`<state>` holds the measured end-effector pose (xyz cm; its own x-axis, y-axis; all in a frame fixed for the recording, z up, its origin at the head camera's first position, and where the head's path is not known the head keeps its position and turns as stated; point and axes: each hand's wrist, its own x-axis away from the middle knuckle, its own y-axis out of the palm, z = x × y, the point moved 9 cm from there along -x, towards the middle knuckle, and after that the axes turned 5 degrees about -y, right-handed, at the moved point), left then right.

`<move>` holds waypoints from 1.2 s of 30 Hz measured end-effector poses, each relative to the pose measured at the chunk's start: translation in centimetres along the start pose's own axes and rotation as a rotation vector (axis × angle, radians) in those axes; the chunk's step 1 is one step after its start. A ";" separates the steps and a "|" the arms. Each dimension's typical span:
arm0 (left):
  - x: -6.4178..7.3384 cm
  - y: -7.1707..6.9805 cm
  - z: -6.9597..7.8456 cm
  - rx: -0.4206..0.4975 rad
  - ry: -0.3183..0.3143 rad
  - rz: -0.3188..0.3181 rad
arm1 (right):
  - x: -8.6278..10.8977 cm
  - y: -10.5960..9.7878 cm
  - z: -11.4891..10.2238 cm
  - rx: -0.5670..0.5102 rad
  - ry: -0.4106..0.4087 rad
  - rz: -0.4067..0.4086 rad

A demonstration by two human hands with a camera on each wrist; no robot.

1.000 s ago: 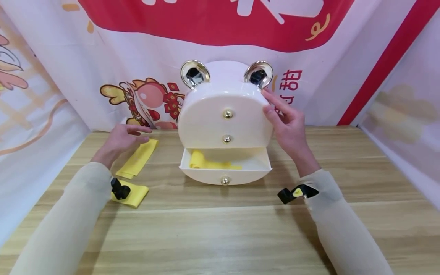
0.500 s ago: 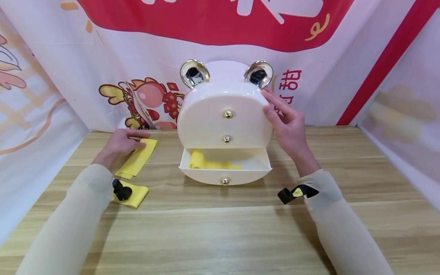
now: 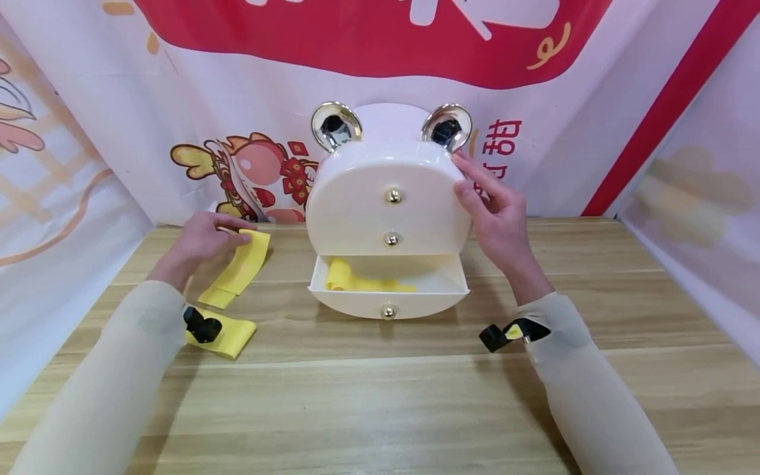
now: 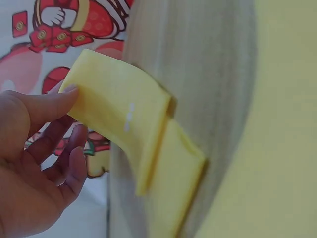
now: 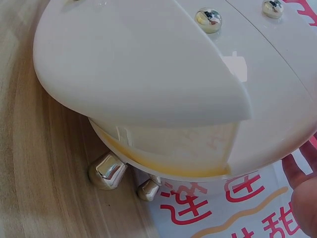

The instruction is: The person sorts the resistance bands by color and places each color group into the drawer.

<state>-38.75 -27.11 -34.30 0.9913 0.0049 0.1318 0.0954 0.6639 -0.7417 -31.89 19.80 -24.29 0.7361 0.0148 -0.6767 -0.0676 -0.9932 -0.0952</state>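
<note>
My left hand (image 3: 204,241) pinches the far end of a yellow cloth strip (image 3: 249,260) between thumb and fingers. In the left wrist view that end of the strip (image 4: 114,94) arches up, while the rest trails down to the table. A white chest of drawers (image 3: 356,221) with two shiny round eyes stands mid-table. Against its upper right side rests my right hand (image 3: 505,218), fingers extended along the curved edge. The bottom drawer (image 3: 439,272) is pulled out, with a partly rolled yellow strip (image 3: 340,274) inside.
Another folded yellow cloth (image 3: 240,336) lies on the table near my left wrist, partly covered by the wrist camera. Two upper drawers with gold knobs (image 3: 393,196) are closed. A printed curtain (image 3: 249,86) hangs behind the wooden table (image 3: 380,402).
My left hand has come down onto the far end of the yellow strip, pinched it and lifted it slightly. The right hand and the chest of drawers stay put.
</note>
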 end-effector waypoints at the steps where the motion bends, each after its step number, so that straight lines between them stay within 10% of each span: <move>1: 0.2 -0.3 0.5 -0.018 0.017 0.011 | 0.0 0.0 0.0 0.000 -0.001 0.000; 15: 5.8 -3.4 7.7 -0.109 0.167 0.183 | 0.1 -0.1 0.0 0.005 0.006 -0.001; 24: 10.3 -5.1 11.2 0.219 0.280 0.328 | 0.1 0.0 0.1 0.030 0.006 -0.008; 36: 14.5 -5.1 15.5 0.564 0.373 0.355 | 0.1 0.0 0.1 0.021 -0.001 -0.008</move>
<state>-26.25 -18.86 -18.38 0.9284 0.1027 -0.3571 -0.1964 0.9515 -0.2369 -31.91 19.77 -24.41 0.7359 0.0232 -0.6767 -0.0758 -0.9903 -0.1164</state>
